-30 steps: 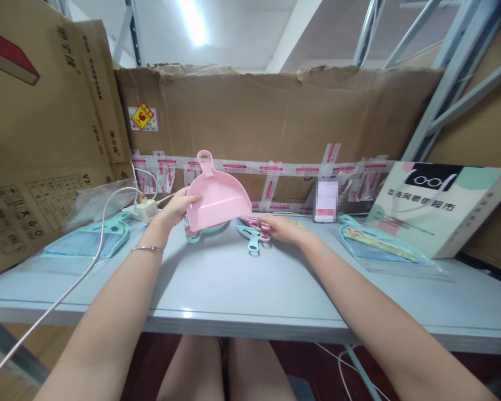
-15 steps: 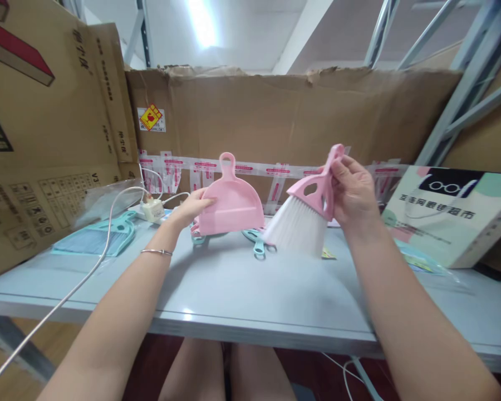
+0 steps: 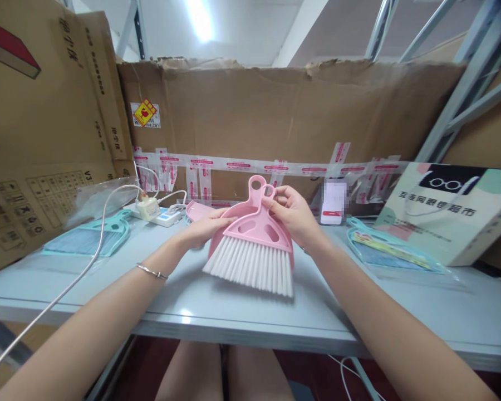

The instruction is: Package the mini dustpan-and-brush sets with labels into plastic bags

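A small pink brush (image 3: 254, 245) with white bristles lies against a pink dustpan (image 3: 244, 209) just above the grey table (image 3: 242, 312). My right hand (image 3: 294, 214) pinches the brush's handle where it meets the dustpan's looped handle. My left hand (image 3: 206, 228) grips the dustpan's left edge, fingers closed around it. The dustpan is mostly hidden behind the brush. Another pink dustpan (image 3: 198, 209) lies behind my left hand.
A bagged teal brush set (image 3: 89, 239) lies at the left, another (image 3: 384, 253) at the right. A white power strip (image 3: 154, 211) and cable (image 3: 67, 284) sit at the back left. Cardboard walls (image 3: 275, 111) enclose the table; a printed box (image 3: 446, 209) stands right.
My right hand has brought the pink brush down and left onto the dustpan, which my left hand has lowered toward the table. Brush and dustpan are now nested together.
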The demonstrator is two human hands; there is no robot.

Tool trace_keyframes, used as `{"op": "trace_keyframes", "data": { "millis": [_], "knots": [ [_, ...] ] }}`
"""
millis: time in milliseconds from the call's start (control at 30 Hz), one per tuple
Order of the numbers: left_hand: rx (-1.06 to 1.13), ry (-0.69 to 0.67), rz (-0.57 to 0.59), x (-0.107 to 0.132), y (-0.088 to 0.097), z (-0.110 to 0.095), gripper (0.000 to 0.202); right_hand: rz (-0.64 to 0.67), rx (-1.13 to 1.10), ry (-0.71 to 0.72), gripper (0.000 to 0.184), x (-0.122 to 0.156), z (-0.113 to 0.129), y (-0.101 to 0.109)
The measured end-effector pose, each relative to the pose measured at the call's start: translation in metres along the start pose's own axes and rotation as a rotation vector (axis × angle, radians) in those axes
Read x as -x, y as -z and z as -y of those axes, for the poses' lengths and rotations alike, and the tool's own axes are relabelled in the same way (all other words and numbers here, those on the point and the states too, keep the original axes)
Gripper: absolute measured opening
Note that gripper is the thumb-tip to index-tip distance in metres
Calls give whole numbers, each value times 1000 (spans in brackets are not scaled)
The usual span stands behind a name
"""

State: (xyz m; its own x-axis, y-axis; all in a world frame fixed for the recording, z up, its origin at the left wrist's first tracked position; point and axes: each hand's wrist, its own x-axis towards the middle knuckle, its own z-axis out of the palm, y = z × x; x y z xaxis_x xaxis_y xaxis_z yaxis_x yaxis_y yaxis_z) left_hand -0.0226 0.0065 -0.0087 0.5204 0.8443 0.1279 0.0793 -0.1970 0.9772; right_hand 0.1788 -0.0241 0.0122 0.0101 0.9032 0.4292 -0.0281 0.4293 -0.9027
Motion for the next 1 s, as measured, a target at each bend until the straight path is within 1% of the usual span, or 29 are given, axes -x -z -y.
{"op": "trace_keyframes", "data": {
  "millis": [67, 133, 267, 333, 467, 567, 633, 733, 867, 933, 1000],
  "knots": [
    [27, -3, -1, 3, -2, 8, 47, -37, 6, 12, 45, 0, -3, -3],
    [45, 0, -3, 5, -5, 17, 52, -76, 29, 44, 42, 0, -6, -7],
    [16, 5, -63, 6, -8, 29, 62, -158, 91, 184, 33, 2, -15, -11],
    [-9, -19, -75, 7, -9, 29, 62, -198, 170, 238, 29, 3, -17, -11],
    [-25, -46, -22, 12, -11, 20, 67, -252, 369, 255, 25, 5, -17, -11],
    [-39, -52, 12, 15, -12, 15, 63, -273, 431, 265, 25, 6, -17, -11],
    [-64, -30, 24, 15, -11, 16, 60, -284, 450, 257, 24, 6, -18, -11],
    [-94, 1, 18, 14, -10, 21, 62, -279, 475, 250, 23, 7, -19, -13],
    [-96, -11, 43, 13, -10, 25, 54, -202, 507, 234, 25, 9, -18, -13],
    [-115, -8, 31, 13, -10, 24, 51, -153, 507, 200, 36, 9, -16, -10],
    [-125, 2, 15, 14, -10, 22, 48, -89, 478, 112, 51, 7, -13, -5]
  ]
}}
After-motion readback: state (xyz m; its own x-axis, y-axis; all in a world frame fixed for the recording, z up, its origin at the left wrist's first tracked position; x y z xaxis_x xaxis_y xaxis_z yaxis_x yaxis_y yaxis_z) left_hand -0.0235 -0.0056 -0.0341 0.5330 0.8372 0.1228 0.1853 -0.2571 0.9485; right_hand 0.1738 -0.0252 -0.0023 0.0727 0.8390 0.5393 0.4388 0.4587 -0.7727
